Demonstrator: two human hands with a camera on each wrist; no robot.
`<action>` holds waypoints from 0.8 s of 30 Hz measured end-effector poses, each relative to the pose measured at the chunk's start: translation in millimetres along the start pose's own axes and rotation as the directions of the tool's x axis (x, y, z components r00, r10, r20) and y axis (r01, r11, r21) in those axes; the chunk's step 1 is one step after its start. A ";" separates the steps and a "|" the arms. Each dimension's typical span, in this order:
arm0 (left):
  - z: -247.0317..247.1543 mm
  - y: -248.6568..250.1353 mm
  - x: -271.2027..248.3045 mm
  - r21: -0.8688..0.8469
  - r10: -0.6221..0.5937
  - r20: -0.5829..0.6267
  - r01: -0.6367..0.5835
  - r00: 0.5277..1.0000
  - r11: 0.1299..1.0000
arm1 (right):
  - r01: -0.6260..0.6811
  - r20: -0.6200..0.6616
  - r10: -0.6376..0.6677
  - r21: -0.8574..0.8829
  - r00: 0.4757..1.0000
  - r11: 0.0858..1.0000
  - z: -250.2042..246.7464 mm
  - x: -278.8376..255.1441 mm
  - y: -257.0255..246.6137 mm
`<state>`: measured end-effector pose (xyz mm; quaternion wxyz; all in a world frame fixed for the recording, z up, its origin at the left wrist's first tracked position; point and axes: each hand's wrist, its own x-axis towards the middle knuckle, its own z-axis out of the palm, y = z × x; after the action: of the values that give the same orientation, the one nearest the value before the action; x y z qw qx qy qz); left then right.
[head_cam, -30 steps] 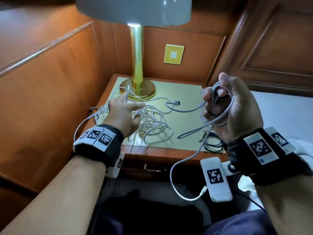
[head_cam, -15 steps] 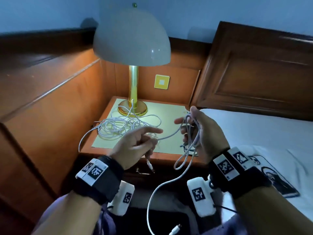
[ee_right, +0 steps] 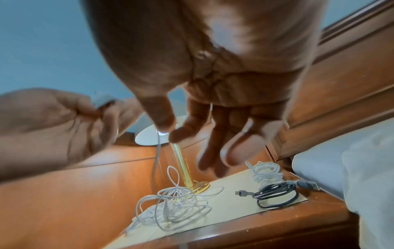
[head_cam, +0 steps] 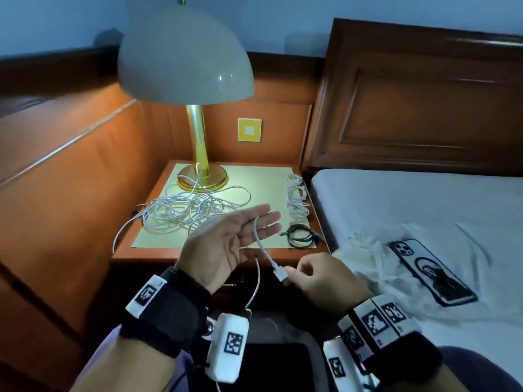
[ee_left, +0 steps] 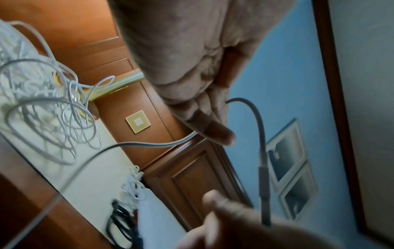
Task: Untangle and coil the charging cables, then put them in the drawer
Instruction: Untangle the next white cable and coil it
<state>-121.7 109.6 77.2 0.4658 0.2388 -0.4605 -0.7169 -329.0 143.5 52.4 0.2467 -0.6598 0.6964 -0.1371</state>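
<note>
White cable [head_cam: 261, 244] runs across the person's left hand [head_cam: 226, 241], which is turned palm up in front of the nightstand [head_cam: 158, 250] with its fingers straight and apart, so the cable only lies over them and is not gripped. The right hand [head_cam: 319, 278] pinches the plug [head_cam: 280, 274] of this cable between thumb and forefinger, while its other fingers hang loose. I think the flat palm serves as a form: the right hand can lead the plug end around it to begin a coil.

Behind the hands, a big tangle of white cables [head_cam: 192, 210] lies on the yellow mat near the brass foot of the lamp [head_cam: 202, 176], and the held cable seems to lead back into it, though I cannot follow it fully. At the right edge of the mat lie a coiled white cable [head_cam: 295, 199] and a coiled black cable [head_cam: 301, 236], close to each other, probably set aside there to wait for the drawer. The drawer [head_cam: 235, 284] below the tabletop looks closed, mostly hidden by the hands. A phone [head_cam: 430, 273] rests on the bed.
</note>
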 end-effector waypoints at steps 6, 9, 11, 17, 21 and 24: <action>-11.5 -27.6 36.1 0.590 0.185 -0.114 -0.084 0.976 0.803 | 0.084 -0.125 -0.028 0.473 0.992 0.877 -11.1 20.5 6.8; -14.6 -34.9 48.4 0.783 0.273 -0.116 -0.082 0.955 0.617 | 0.120 -0.102 -0.081 0.469 0.991 0.875 -9.9 27.6 7.1; -17.1 -39.7 55.3 0.829 0.282 -0.094 -0.082 0.955 0.553 | 0.111 -0.052 -0.098 0.470 0.994 0.876 -8.1 30.1 7.5; -18.8 -48.5 75.9 0.946 0.432 0.100 -0.220 0.896 0.239 | -0.045 0.032 0.039 0.916 0.999 0.399 -15.9 43.5 5.4; -24.9 -44.7 82.4 0.791 0.120 -0.084 -0.007 0.989 0.612 | 0.055 -0.021 0.222 0.988 0.975 -0.145 -51.1 59.1 31.1; -41.1 -48.4 88.3 0.879 0.098 -0.199 0.133 0.975 0.458 | 0.141 -0.039 0.393 0.962 0.919 -0.232 -60.2 61.9 52.3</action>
<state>-151.6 20.1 23.1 0.3136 0.5291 -0.7088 -0.3454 -405.5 79.1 66.0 0.5552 -0.1036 0.4201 -0.7103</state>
